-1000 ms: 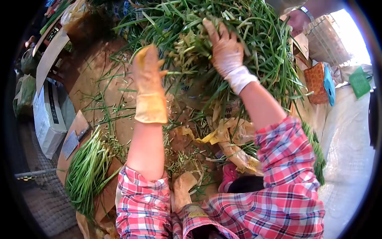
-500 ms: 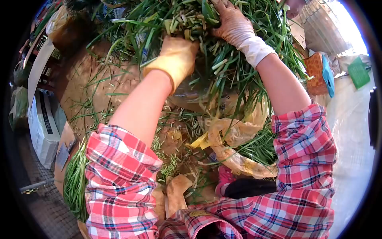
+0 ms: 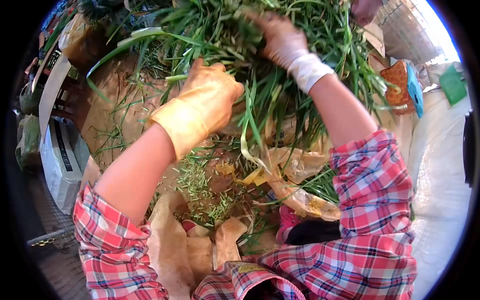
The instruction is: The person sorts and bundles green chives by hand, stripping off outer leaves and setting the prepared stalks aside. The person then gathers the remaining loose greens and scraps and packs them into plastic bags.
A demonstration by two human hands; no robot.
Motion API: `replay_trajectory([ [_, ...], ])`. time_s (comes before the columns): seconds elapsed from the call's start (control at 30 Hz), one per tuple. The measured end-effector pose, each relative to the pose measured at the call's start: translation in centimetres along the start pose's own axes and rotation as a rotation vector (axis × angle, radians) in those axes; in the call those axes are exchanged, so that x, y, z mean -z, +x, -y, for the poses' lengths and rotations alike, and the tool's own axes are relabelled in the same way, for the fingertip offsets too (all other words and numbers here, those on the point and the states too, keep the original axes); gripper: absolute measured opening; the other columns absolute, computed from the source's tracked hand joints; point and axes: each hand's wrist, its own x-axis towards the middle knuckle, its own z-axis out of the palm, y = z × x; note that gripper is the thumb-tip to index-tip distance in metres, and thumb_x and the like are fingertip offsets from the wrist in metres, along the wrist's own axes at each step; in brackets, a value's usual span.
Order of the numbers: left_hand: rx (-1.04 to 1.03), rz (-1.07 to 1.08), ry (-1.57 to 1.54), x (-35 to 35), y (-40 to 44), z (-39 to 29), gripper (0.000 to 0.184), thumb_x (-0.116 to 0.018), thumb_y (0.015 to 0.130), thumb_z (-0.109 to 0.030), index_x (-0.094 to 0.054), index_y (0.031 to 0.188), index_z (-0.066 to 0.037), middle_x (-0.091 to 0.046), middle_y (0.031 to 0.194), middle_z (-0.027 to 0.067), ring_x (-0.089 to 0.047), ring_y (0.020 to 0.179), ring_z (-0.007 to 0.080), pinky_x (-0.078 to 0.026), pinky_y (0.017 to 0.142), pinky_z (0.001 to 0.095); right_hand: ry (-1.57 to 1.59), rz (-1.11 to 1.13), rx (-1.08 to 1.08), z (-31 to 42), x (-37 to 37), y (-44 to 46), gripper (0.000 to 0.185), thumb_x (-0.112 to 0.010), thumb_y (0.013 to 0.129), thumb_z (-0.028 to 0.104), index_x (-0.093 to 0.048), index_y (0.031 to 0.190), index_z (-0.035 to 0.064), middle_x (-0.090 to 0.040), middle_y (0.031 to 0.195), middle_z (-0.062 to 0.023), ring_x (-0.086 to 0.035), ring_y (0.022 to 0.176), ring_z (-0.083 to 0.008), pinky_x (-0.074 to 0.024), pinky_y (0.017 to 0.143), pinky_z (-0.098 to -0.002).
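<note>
A big heap of long green chive-like leaves (image 3: 300, 100) fills the top of the view, with pale stem ends among them. My left hand (image 3: 212, 92), in an orange-yellow glove, is at the heap's near left edge, its fingers curled. Stems show beside it, but what lies inside the fingers is hidden. On top of the heap is my right hand (image 3: 285, 42) in a pale, stained glove with a white cuff (image 3: 309, 71). Motion blurs its fingers and the leaves around them, so its grip is unclear.
Short cut stem pieces (image 3: 192, 177) litter the brown ground below. A crumpled plastic bag (image 3: 300, 197) lies near my pink shoe (image 3: 287, 222). A white box (image 3: 61, 165) stands at left; an orange patterned object (image 3: 397, 87) and white plastic sheeting (image 3: 440, 165) are at right.
My left hand has drawn back left and toward me from the bunched stem ends. My right hand has shifted slightly left and down. The bunch of leaves once visible at lower left is covered by my sleeve.
</note>
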Motion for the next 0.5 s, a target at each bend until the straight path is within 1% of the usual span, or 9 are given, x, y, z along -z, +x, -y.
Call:
replay_trajectory([
  [0.03, -0.042, 0.009, 0.041, 0.2, -0.1, 0.3, 0.018, -0.061, 0.064, -0.008, -0.063, 0.083, -0.009, -0.063, 0.08, 0.0069, -0.056, 0.094, 0.0266, -0.042, 0.089, 0.0485, -0.092, 0.104, 0.075, 1.4, 0.4, -0.5, 0.076, -0.061, 0.073, 0.006, -0.034, 0.135, 0.0401, -0.049, 0.125, -0.0074, -0.05, 0.113, -0.0297, -0.0476, 0.088, -0.0448],
  [0.07, -0.036, -0.014, 0.038, 0.4, -0.4, 0.6, 0.018, -0.061, 0.064, -0.008, -0.063, 0.083, -0.009, -0.063, 0.08, 0.0069, -0.056, 0.094, 0.0266, -0.042, 0.089, 0.0485, -0.121, 0.195, 0.13, 3.1, 1.2, -1.2, 0.075, -0.061, 0.073, 0.006, -0.035, 0.135, 0.0403, -0.051, 0.123, -0.0079, -0.053, 0.11, -0.0291, -0.0481, 0.087, -0.0454],
  [0.17, -0.134, -0.193, 0.214, -1.2, -2.6, 0.7, 0.009, -0.06, 0.062, -0.007, -0.061, 0.071, -0.009, -0.059, 0.073, 0.0099, -0.058, 0.085, 0.0307, -0.05, 0.065, 0.0417, -0.041, 0.66, 0.166, 6.2, 3.8, -2.8, 0.072, -0.071, 0.067, 0.024, -0.043, 0.133, 0.0318, -0.057, 0.117, -0.0119, -0.058, 0.104, -0.032, -0.0498, 0.084, -0.0416],
  [0.2, -0.152, -0.18, 0.059, -2.2, -3.6, 0.8, 0.009, -0.059, 0.06, -0.007, -0.062, 0.069, -0.009, -0.057, 0.071, 0.0112, -0.059, 0.082, 0.031, -0.05, 0.067, 0.0416, 0.084, 0.551, 0.224, 5.3, 1.5, -3.7, 0.062, -0.071, 0.064, 0.03, -0.053, 0.123, 0.0208, -0.063, 0.095, -0.0171, -0.06, 0.088, -0.0359, -0.0492, 0.076, -0.0424],
  [0.27, -0.178, -0.286, -0.118, -3.0, -5.1, 0.9, 0.014, -0.058, 0.065, -0.012, -0.066, 0.075, -0.006, -0.061, 0.067, 0.0121, -0.061, 0.07, 0.0265, -0.048, 0.066, 0.0437, 0.144, 0.708, 0.31, 6.9, 1.9, -4.3, 0.055, -0.068, 0.069, 0.022, -0.054, 0.123, 0.0205, -0.064, 0.101, -0.0138, -0.061, 0.096, -0.0328, -0.0498, 0.08, -0.0415],
  [0.3, -0.17, -0.289, -0.14, -5.3, -4.8, 1.1, 0.014, -0.058, 0.065, -0.012, -0.066, 0.075, -0.006, -0.061, 0.067, 0.0121, -0.061, 0.07, 0.0265, -0.048, 0.066, 0.0437, 0.012, 0.775, 0.325, 7.7, 1.7, -4.3, 0.049, -0.068, 0.069, 0.024, -0.058, 0.117, 0.0169, -0.065, 0.096, -0.0145, -0.062, 0.093, -0.0328, -0.0496, 0.078, -0.0421],
  [0.4, 0.109, -0.352, -0.571, -9.5, -3.7, 1.3, 0.005, -0.059, 0.061, -0.008, -0.062, 0.065, -0.009, -0.06, 0.067, 0.0094, -0.06, 0.08, 0.0271, -0.045, 0.085, 0.0444, -0.151, 0.874, 0.269, 10.5, -1.3, -3.8, 0.048, -0.068, 0.07, 0.024, -0.058, 0.116, 0.0161, -0.065, 0.098, -0.014, -0.062, 0.095, -0.0307, -0.0489, 0.08, -0.0403],
  [0.47, -0.202, -0.237, 0.052, -5.0, -5.4, 1.3, 0.002, -0.06, 0.061, -0.009, -0.062, 0.062, -0.009, -0.062, 0.065, 0.0082, -0.06, 0.082, 0.0255, -0.038, 0.097, 0.0451, -0.168, 0.874, 0.211, 11.8, -3.8, -3.9, 0.047, -0.068, 0.071, 0.024, -0.059, 0.116, 0.0156, -0.065, 0.1, -0.0138, -0.062, 0.096, -0.0293, -0.0485, 0.082, -0.0391],
  [0.5, -0.136, -0.256, 0.065, -5.7, -5.6, 2.1, 0.008, -0.061, 0.06, -0.008, -0.064, 0.067, -0.01, -0.061, 0.065, 0.0077, -0.06, 0.082, 0.0246, -0.034, 0.102, 0.0467, -0.138, 0.87, 0.19, 12.2, -4.2, -3.8, 0.047, -0.068, 0.071, 0.025, -0.059, 0.116, 0.0154, -0.065, 0.101, -0.0136, -0.061, 0.096, -0.0286, -0.0483, 0.082, -0.0385],
])
